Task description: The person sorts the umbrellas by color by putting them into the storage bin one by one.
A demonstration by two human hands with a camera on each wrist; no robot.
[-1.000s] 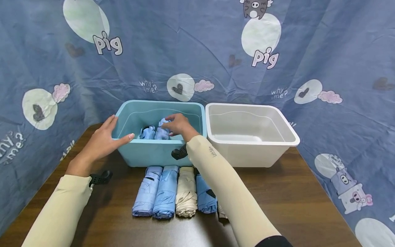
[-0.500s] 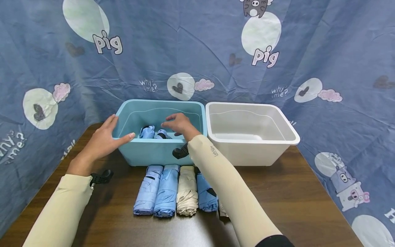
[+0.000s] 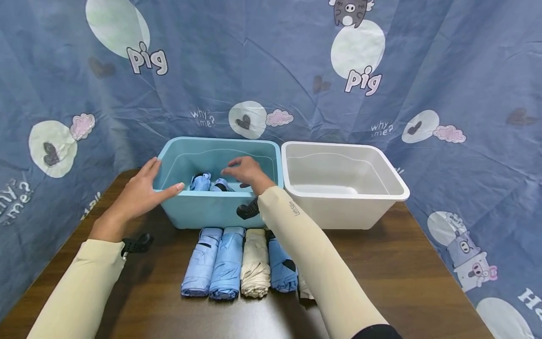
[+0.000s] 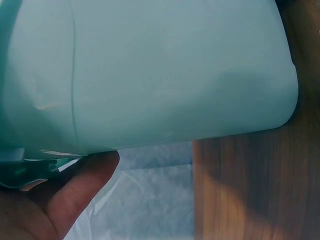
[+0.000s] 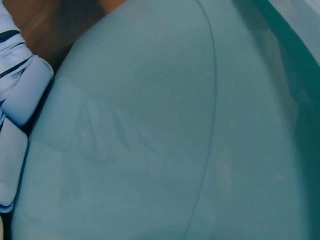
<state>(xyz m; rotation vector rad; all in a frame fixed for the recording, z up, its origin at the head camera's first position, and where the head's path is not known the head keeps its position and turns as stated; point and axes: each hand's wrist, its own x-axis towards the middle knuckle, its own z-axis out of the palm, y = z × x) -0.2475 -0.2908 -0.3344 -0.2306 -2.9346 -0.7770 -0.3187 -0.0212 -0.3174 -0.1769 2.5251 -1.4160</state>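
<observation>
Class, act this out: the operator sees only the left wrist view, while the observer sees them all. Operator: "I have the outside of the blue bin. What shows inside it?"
Observer: Two blue rolls show inside the blue bin.
Operator: Where is the right hand?
Observer: It reaches over the bin's front edge.
Operator: Is there another bin?
Observer: Yes, a white bin stands just right of the blue one.
</observation>
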